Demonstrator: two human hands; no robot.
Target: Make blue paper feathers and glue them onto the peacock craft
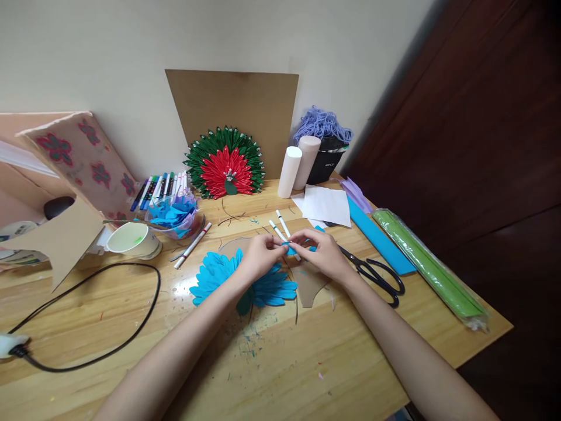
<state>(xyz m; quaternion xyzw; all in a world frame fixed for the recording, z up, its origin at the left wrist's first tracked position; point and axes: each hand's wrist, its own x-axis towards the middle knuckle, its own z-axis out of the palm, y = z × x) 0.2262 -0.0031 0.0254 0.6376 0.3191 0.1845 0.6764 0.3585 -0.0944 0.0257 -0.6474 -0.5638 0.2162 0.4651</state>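
Both my hands meet above the middle of the table. My left hand (pixel 263 255) pinches a small blue crepe paper piece (pixel 290 248) between its fingertips. From the other side, my right hand (pixel 323 254) pinches the same piece. Below my left hand and wrist lies a fan of blue paper petals (pixel 214 276) with a dark green shape (pixel 244 302) at its base. Part of this fan is hidden by my left forearm. White markers (pixel 284 223) lie just beyond my fingers. A brown cardboard cutout (pixel 309 291) rests under my right hand, and black-handled scissors (pixel 380 275) lie to its right.
A green-and-red peacock figure (pixel 228 166) leans on a cardboard sheet (pixel 236 99) at the back. Left are a paper cup (pixel 134 241), a bowl of blue scraps (pixel 173 213) and a black cable (pixel 158 304). Right lie a blue strip (pixel 381 237) and a wrapped green roll (pixel 427 266).
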